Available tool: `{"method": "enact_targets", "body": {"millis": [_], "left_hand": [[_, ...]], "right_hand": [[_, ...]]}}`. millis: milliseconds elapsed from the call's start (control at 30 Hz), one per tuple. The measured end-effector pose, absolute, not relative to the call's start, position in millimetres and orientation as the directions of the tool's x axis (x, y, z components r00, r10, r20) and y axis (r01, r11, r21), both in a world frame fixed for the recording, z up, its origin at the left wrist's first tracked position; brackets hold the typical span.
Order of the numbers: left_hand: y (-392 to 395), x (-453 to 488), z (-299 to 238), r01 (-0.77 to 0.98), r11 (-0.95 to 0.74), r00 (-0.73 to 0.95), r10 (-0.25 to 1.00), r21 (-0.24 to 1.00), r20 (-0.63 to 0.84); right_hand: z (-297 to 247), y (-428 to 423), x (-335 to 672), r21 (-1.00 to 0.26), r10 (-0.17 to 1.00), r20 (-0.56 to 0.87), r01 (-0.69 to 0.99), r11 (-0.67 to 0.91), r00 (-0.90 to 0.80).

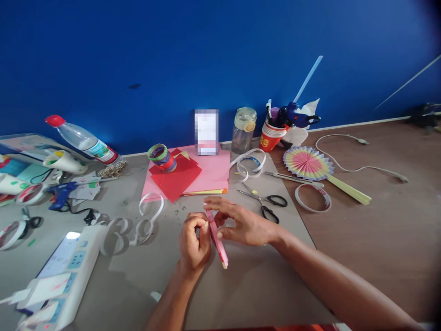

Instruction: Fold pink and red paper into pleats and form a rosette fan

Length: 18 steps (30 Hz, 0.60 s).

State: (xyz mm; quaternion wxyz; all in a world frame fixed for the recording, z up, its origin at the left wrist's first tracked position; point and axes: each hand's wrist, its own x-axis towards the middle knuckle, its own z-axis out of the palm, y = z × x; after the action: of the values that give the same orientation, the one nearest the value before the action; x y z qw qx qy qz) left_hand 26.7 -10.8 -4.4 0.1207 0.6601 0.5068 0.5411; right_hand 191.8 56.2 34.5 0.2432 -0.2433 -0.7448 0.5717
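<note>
A narrow stack of folded pink paper, pale yellow at its near end, stands at a slant between my hands above the grey mat. My left hand is closed, pinching the paper near its upper part with thumb and forefinger. My right hand lies along the other side with its fingers apart. Its forefinger reaches over the paper's far end, and its thumb is at or close to the paper's side. Just beyond the right hand lie black-handled scissors, blades partly spread.
Pink sheets and red paper lie ahead, with a tape roll on them. Rightward are a pleated paper fan, a utility knife and a tape ring. A power strip and glue gun lie left.
</note>
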Motion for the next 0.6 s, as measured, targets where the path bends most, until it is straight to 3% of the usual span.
{"method": "enact_targets", "body": {"millis": [167,333,600], "left_hand": [[-11.2,27.0,-4.2,0.537,-0.441,-0.113,0.807,0.719,0.579],[-10.8,29.1,-2.5,0.530,-0.409,-0.130,0.826,0.743,0.548],[-11.3,30.5,4.8,0.505,-0.395,-0.034,0.880,0.768,0.474]], "right_hand": [[34.3,58.2,188.1,-0.951,0.749,0.130,0.132,0.279,-0.649],[34.9,59.9,189.0,-0.901,0.751,0.172,0.207,0.382,-0.637],[43.5,52.9,189.6,-0.813,0.737,0.121,0.359,0.458,-0.665]]}}
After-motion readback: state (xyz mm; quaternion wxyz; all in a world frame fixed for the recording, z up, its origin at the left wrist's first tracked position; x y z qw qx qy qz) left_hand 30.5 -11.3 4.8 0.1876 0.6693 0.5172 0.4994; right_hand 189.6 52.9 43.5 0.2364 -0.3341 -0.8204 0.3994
